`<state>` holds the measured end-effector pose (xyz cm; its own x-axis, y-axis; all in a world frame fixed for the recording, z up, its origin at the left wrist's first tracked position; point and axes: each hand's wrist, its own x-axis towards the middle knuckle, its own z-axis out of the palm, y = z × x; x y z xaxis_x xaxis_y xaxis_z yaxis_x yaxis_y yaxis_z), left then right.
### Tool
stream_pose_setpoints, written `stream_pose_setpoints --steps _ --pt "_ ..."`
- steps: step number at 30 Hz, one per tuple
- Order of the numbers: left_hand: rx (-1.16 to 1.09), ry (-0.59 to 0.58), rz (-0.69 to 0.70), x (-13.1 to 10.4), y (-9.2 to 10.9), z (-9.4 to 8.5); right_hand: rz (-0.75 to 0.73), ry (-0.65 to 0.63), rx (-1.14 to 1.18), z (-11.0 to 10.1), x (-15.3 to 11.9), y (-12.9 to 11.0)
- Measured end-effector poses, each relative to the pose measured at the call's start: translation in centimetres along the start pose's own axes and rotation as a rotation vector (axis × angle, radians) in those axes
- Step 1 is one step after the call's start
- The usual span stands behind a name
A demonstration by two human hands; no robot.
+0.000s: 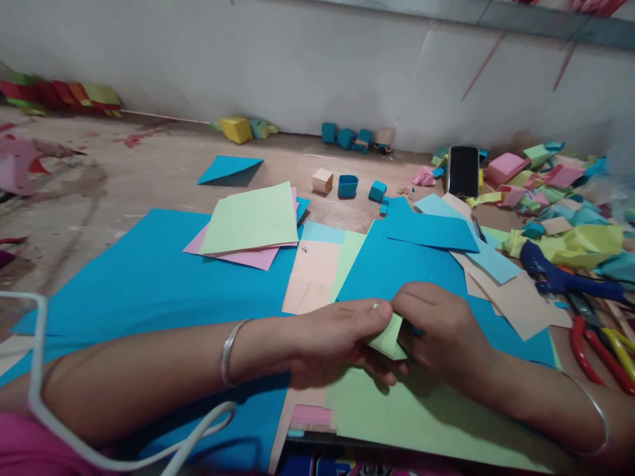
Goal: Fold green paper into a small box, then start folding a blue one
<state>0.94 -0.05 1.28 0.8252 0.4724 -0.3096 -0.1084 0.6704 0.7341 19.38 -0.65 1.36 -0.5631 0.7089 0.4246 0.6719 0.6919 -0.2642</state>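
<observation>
My left hand (337,340) and my right hand (441,327) meet low in the middle of the view, both pinching a small folded piece of light green paper (387,338). The fold is held just above a large light green sheet (426,416) that lies on big blue sheets (149,277). A metal bangle sits on each wrist. Most of the folded piece is hidden between my fingers.
Green and pink squares (251,221) are stacked at centre. Small paper boxes (348,185) stand further back, near a black phone (463,170). At right lie a blue glue gun (565,277), red and yellow handled tools (595,347) and crumpled paper scraps (555,185). A white cable (37,370) crosses bottom left.
</observation>
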Motion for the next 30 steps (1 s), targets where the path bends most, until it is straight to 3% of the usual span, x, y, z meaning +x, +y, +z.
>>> stream_pose_setpoints --steps 5,9,14,22,30 --pt "-0.069 -0.013 -0.016 0.1 -0.1 -0.4 0.013 -0.017 0.037 -0.1 0.1 0.0" --pt "-0.231 -0.016 -0.094 0.3 -0.3 -1.3 0.066 -0.117 0.017 0.0 0.2 0.2" --pt "-0.215 -0.064 -0.145 0.5 -0.3 -2.4 0.078 -0.211 0.012 -0.5 0.4 0.1" --pt "-0.132 -0.092 -0.141 0.3 -0.2 -1.8 -0.009 -0.091 -0.002 -0.6 -0.1 0.2" --pt "-0.079 -0.068 -0.105 0.2 0.1 -1.3 0.15 -0.239 0.072 -1.3 0.2 -0.1"
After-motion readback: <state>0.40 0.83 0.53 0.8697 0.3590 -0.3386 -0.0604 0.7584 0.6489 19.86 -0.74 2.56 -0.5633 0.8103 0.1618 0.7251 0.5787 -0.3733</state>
